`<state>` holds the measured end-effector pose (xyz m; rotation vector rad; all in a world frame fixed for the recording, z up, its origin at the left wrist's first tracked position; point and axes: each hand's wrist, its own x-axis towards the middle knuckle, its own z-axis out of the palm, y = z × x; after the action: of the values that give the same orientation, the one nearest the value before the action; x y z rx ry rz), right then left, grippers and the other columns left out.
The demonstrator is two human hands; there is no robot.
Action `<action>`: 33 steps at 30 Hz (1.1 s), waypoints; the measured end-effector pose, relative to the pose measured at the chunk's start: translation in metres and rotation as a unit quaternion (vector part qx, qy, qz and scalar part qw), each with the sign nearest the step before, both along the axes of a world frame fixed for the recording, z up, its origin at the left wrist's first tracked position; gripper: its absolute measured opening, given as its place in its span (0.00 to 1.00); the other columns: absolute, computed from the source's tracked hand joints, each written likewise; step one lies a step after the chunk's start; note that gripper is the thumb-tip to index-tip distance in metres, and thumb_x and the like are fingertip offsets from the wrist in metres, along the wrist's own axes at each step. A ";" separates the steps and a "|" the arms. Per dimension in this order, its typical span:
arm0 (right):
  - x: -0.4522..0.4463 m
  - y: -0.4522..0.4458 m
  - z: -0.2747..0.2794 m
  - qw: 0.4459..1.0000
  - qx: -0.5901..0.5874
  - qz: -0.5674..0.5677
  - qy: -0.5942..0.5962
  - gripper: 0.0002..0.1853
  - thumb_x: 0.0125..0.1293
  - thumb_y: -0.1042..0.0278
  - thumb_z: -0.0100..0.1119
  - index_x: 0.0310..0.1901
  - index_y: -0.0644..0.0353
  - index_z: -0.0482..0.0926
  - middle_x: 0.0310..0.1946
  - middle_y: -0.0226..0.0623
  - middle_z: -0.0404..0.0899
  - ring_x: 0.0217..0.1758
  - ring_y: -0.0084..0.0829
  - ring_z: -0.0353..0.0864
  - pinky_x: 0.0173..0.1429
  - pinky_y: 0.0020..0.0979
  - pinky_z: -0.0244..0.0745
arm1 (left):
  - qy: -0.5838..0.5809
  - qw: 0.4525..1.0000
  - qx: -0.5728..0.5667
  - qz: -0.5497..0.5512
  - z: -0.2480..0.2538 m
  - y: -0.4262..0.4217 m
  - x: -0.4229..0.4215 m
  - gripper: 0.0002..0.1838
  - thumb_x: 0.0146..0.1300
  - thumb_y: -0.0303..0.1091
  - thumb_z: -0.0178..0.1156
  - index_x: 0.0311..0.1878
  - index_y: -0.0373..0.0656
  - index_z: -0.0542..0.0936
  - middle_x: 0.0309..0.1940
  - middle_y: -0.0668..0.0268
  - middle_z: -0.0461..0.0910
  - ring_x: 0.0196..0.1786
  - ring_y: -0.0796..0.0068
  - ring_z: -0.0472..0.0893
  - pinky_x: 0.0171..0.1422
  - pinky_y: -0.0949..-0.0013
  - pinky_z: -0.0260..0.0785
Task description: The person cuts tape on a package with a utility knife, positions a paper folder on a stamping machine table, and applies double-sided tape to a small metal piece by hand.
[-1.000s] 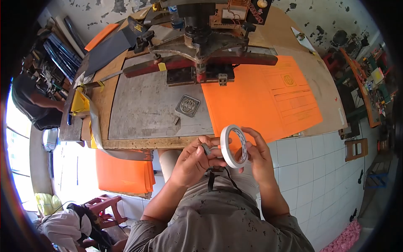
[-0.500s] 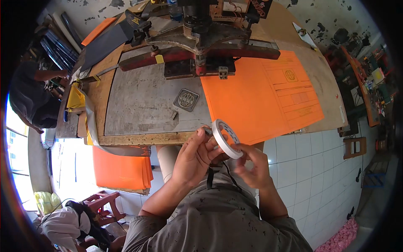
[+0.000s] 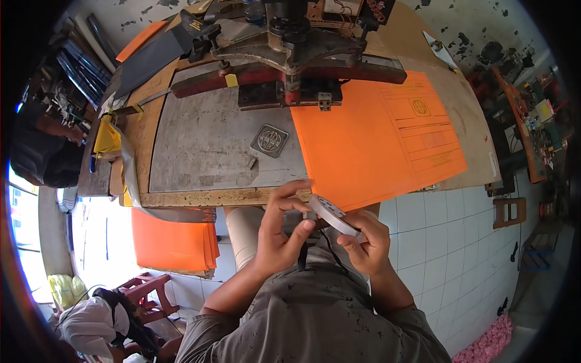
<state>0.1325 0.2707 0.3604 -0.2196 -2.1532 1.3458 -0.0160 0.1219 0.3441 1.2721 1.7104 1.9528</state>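
My right hand grips a narrow roll of white tape at its lower edge, with the roll tilted in front of my waist. Close by on the left, my left hand pinches a small grey block between thumb and finger, its other fingers raised. The block is beside the roll; whether tape joins them I cannot tell. Beyond my hands, a square metal stamp plate with a round emblem lies on the grey press bed. A small grey piece lies just below it.
A heavy press stands over the bed. To its right lies a printed orange sheet. Orange sheets are stacked below the table at left. One person stands at far left; another is at lower left.
The tape roll has tipped flatter and moved slightly down and right. My left fingers have come off it and lifted, while the thumb pinches the grey block. The person at left has shifted.
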 end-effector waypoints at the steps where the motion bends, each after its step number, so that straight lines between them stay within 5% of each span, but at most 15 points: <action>1: -0.001 -0.001 0.001 1.000 -0.008 0.001 -0.012 0.19 0.67 0.58 0.75 0.46 0.69 0.84 0.32 0.41 0.84 0.37 0.38 0.83 0.43 0.34 0.76 | -0.053 0.997 0.019 -0.043 -0.003 0.002 0.001 0.11 0.78 0.27 0.55 0.59 0.38 0.69 0.65 0.51 0.73 0.68 0.63 0.74 0.72 0.61 0.65; 4: 0.003 -0.003 -0.002 0.995 -0.094 0.034 -0.028 0.20 0.67 0.58 0.74 0.47 0.68 0.84 0.31 0.39 0.84 0.35 0.36 0.82 0.46 0.34 0.76 | -0.171 0.982 0.044 -0.067 -0.006 0.008 0.010 0.11 0.82 0.32 0.50 0.59 0.39 0.67 0.56 0.55 0.77 0.59 0.70 0.76 0.63 0.67 0.69; 7: -0.003 0.009 0.002 0.988 0.007 0.150 0.034 0.17 0.68 0.59 0.73 0.48 0.66 0.85 0.38 0.41 0.85 0.36 0.35 0.82 0.49 0.36 0.76 | -0.246 0.964 0.062 -0.079 -0.009 0.014 0.012 0.12 0.84 0.39 0.44 0.59 0.40 0.67 0.49 0.60 0.77 0.49 0.76 0.74 0.53 0.71 0.68; 10: 0.000 0.008 0.011 0.995 -0.062 0.068 0.048 0.18 0.65 0.60 0.75 0.50 0.64 0.86 0.50 0.44 0.83 0.45 0.34 0.80 0.55 0.37 0.75 | -0.346 0.926 0.047 -0.146 0.005 0.020 0.008 0.16 0.85 0.43 0.39 0.59 0.41 0.67 0.44 0.64 0.74 0.41 0.79 0.70 0.47 0.74 0.65; 11: -0.002 0.011 0.012 0.996 0.076 0.030 0.044 0.19 0.61 0.66 0.76 0.53 0.61 0.87 0.61 0.41 0.78 0.56 0.36 0.76 0.61 0.37 0.72 | -0.362 0.919 0.015 -0.157 0.010 0.023 0.008 0.16 0.85 0.44 0.39 0.59 0.41 0.67 0.42 0.65 0.74 0.39 0.80 0.69 0.46 0.74 0.64; 14: -0.011 0.015 0.034 0.963 0.253 0.092 0.017 0.23 0.58 0.71 0.74 0.57 0.55 0.87 0.64 0.34 0.77 0.62 0.37 0.73 0.66 0.37 0.68 | -0.394 0.898 -0.022 -0.195 0.007 0.029 0.014 0.17 0.85 0.44 0.38 0.59 0.40 0.68 0.41 0.67 0.72 0.41 0.80 0.71 0.49 0.74 0.66; 17: -0.013 0.017 0.035 0.967 0.232 0.103 0.028 0.22 0.57 0.70 0.73 0.55 0.49 0.89 0.58 0.27 0.82 0.63 0.36 0.75 0.66 0.38 0.68 | -0.321 0.918 -0.025 -0.230 0.000 0.031 0.016 0.17 0.86 0.42 0.35 0.58 0.39 0.69 0.46 0.66 0.71 0.50 0.80 0.72 0.55 0.72 0.68; 21: -0.013 0.017 0.037 0.970 0.218 0.083 0.063 0.18 0.56 0.67 0.74 0.50 0.50 0.91 0.48 0.24 0.87 0.62 0.35 0.80 0.64 0.39 0.71 | -0.377 0.904 0.021 -0.199 -0.001 0.031 0.021 0.18 0.86 0.45 0.37 0.58 0.41 0.70 0.50 0.60 0.75 0.53 0.71 0.76 0.59 0.66 0.70; 23: -0.010 0.020 0.042 0.970 0.196 0.122 0.077 0.16 0.57 0.66 0.75 0.48 0.51 0.91 0.46 0.25 0.88 0.57 0.35 0.83 0.60 0.40 0.74 | -0.439 0.878 0.088 -0.168 0.007 0.033 0.025 0.17 0.86 0.45 0.39 0.58 0.41 0.70 0.54 0.58 0.74 0.60 0.67 0.76 0.64 0.61 0.69; 26: -0.003 0.017 0.042 0.987 0.106 0.111 0.047 0.16 0.53 0.66 0.80 0.44 0.58 0.89 0.40 0.33 0.89 0.43 0.34 0.89 0.47 0.34 0.81 | -0.342 0.919 0.086 -0.174 0.001 0.024 0.006 0.17 0.87 0.44 0.37 0.62 0.42 0.68 0.60 0.58 0.73 0.62 0.70 0.74 0.72 0.61 0.68; 29: 0.003 0.018 0.037 0.995 0.075 0.057 0.014 0.21 0.48 0.67 0.84 0.43 0.65 0.87 0.35 0.40 0.90 0.37 0.31 0.91 0.39 0.26 0.82 | -0.371 0.902 0.084 -0.204 -0.002 0.011 -0.001 0.15 0.85 0.42 0.45 0.62 0.41 0.70 0.58 0.59 0.75 0.59 0.72 0.76 0.67 0.64 0.74; 33: 0.005 0.018 0.034 0.999 0.040 0.037 -0.002 0.22 0.48 0.65 0.85 0.45 0.61 0.88 0.35 0.35 0.90 0.36 0.27 0.89 0.39 0.27 0.81 | -0.314 0.932 0.072 -0.164 0.002 0.012 -0.002 0.14 0.81 0.36 0.56 0.58 0.36 0.76 0.55 0.55 0.79 0.55 0.66 0.83 0.60 0.61 0.79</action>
<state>0.1379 0.2884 0.3945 -0.1136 -2.2331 1.2983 -0.0178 0.1344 0.3459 0.7700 0.9910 2.0028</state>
